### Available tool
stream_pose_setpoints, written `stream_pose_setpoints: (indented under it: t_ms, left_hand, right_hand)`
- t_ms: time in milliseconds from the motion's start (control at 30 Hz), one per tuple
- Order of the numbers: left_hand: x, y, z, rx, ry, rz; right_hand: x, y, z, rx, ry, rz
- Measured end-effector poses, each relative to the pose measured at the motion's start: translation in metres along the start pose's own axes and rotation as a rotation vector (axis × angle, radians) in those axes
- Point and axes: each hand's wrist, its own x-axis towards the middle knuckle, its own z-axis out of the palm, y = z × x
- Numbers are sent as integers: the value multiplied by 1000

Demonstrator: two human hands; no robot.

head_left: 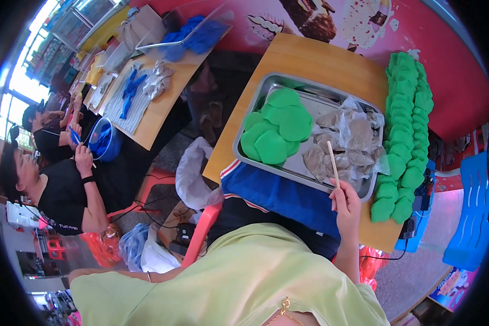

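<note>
My right hand [346, 206] is closed on the lower end of a thin pale wooden stick [332, 163], which points up over the near edge of a metal tray [288, 173]. Several flat green rounded pieces [280, 125] lie overlapping in the tray's left half. In its right half are several clear plastic bags [358, 130] with something grey-brown inside. My left hand is out of sight; only a strip of the left forearm with a thin bracelet [148, 277] shows beside my shirt. A blue cloth with a striped edge [277, 190] lies over my lap below the tray.
Long rows of green pieces [401, 119] line the right edge of the wooden table [304, 54]. A red chair [201, 231] and a white bag [193, 174] are at left. Farther left, a co-worker [65, 190] sits by a blue basket [106, 142] and another table.
</note>
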Motion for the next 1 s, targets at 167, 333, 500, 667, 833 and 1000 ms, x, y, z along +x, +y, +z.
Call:
stream_pose_setpoints:
  t_ms: [167,333,500,667,833,1000]
  left_hand:
    - [5,-1,4,-5,62,24]
    - [8,-3,8,-5,124,48]
    - [8,-7,13,-10,195,71]
    - [6,-8,29,-38,276,86]
    - [-5,-10,41,-50,339,92]
    - [-9,-11,52,-60,398,117]
  right_hand:
    - [0,4,0,18,2,9]
    - [-2,4,-1,2,16,-20]
    - [0,6,1,-7,-4,-35]
    - [-1,11,2,-11,16,-59]
    - [0,12,1,-21,20,-73]
    - [2,13,2,-36,21,-95]
